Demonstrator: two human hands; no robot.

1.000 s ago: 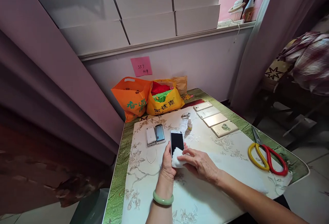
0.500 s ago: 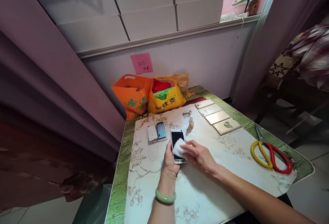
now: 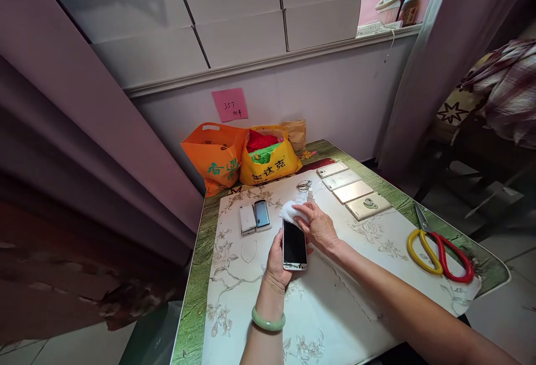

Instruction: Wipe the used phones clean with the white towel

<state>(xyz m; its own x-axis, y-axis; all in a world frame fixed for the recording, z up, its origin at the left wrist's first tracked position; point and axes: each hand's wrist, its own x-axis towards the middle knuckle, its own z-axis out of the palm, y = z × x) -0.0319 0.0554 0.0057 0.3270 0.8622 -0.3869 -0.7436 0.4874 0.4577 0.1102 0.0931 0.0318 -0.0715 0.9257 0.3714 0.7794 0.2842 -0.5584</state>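
Note:
A white smartphone (image 3: 295,245) with a dark screen lies face up in my left hand (image 3: 276,260), whose fingers wrap its left side. Its lower edge looks chipped or smudged with black. My right hand (image 3: 319,227) pinches a white wad, like a tissue or cotton pad (image 3: 290,212), against the phone's top end. Just behind that hand, a small white bottle (image 3: 310,194) is mostly hidden. To the left lie a white phone (image 3: 247,217) and a dark-screened phone (image 3: 262,214), side by side.
Several gold and silver phones line the right; the nearest (image 3: 368,204) has a ring holder. Large scissors (image 3: 439,253) with yellow and red handles lie at the right edge. An orange bag (image 3: 215,158) and a yellow bag (image 3: 272,164) stand at the back. A thin loop (image 3: 249,251) lies left.
My right hand has moved the white wad from the middle of the screen up to the phone's top end. The phone has shifted slightly right and down, with more of its screen showing.

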